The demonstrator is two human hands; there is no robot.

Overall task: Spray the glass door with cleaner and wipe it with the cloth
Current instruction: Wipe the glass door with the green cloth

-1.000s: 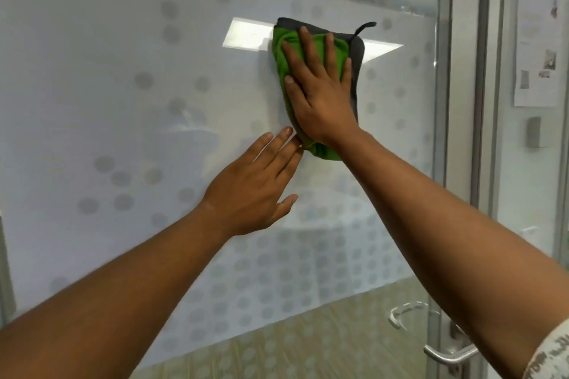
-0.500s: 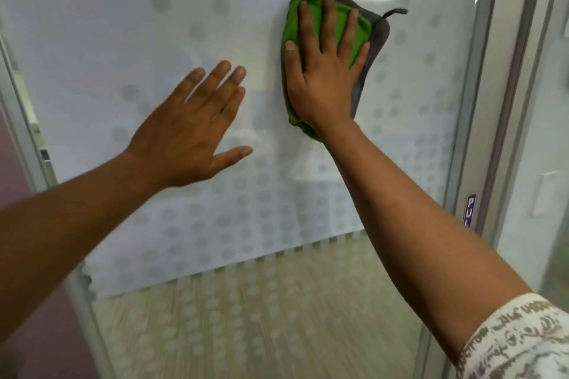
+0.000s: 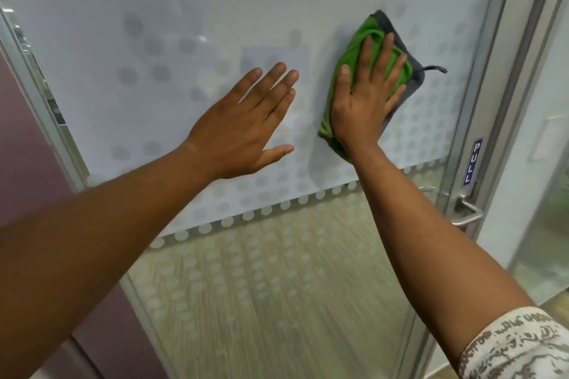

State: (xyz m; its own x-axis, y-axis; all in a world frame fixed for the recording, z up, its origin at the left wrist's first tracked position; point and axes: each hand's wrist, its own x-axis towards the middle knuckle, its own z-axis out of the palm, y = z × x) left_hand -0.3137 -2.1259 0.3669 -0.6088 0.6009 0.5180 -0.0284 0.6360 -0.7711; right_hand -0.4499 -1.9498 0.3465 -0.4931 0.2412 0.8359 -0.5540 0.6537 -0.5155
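The glass door (image 3: 172, 40) fills the view, frosted with grey dots in its upper part and clear below. A folded green and grey cloth (image 3: 354, 55) lies flat against the frosted glass at the right. My right hand (image 3: 365, 98) presses the cloth onto the glass with fingers spread straight. My left hand (image 3: 246, 126) rests flat on the bare glass just left of the cloth, fingers straight and holding nothing. No spray bottle is in view.
A metal door frame (image 3: 480, 95) runs down the right side with a blue PULL label (image 3: 471, 163) and a steel lever handle (image 3: 468, 215) below it. A dark purple wall (image 3: 21, 132) stands at the left. Beyond the frame is another glass panel.
My right hand has slid the cloth down the glass, closer to the lower edge of the frosted band. My left hand stays flat on the glass beside it. The handle has come back into view.
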